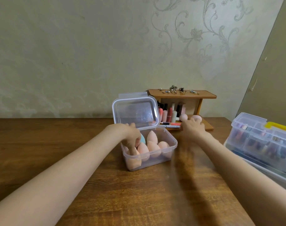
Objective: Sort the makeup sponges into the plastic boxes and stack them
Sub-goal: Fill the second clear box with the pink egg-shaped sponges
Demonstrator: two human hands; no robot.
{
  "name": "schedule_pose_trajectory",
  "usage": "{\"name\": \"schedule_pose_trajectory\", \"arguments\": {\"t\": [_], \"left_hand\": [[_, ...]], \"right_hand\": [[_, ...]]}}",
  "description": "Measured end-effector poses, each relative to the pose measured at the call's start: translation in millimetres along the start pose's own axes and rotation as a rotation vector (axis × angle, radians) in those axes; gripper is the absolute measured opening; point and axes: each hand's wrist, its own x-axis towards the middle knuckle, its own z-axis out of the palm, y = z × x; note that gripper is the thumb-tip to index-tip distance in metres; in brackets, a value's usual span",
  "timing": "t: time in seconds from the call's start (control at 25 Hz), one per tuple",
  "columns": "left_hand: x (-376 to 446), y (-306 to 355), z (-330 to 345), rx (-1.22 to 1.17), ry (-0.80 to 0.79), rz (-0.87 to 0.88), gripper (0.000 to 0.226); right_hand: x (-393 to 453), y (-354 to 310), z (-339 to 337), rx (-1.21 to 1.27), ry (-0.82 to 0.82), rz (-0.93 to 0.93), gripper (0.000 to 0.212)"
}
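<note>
— Reaching into the clear plastic box (155,154) on the brown wooden table (57,139), is that the left hand (130,136)?

— Yes. Its fingers curl down among the peach teardrop makeup sponges (152,146) that fill the box, touching them beside one pale blue sponge (143,139). Whether it grips one I cannot tell. The hinged clear lid (135,114) stands upright behind.

— And the right hand (193,128)?

— Stretched forward, blurred, at the small wooden shelf (182,94). Two round pink sponges (183,117) sit just past its fingertips; contact is unclear, and so is how far it is open.

— Other containers?

— A compartmented clear organiser with a yellow handle (261,141) sits at the right edge, holding small coloured items. Lipstick tubes (170,113) stand under the shelf.
</note>
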Motion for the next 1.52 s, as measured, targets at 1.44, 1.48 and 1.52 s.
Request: {"name": "schedule_pose_trajectory", "arguments": {"t": [1.44, 1.48, 1.52], "left_hand": [[-15, -13, 17, -0.269, 0.09, 0.092, 0.042], [-16, -12, 14, -0.266, 0.074, 0.084, 0.044], [-17, -13, 11, -0.265, 0.058, 0.08, 0.046]], "right_hand": [[-69, -107, -27, -0.041, -0.511, -0.594, 0.039], [-68, -105, -27, -0.008, -0.549, -0.572, 0.04], [-65, -103, -29, 0.019, -0.606, -0.548, 0.041]]}}
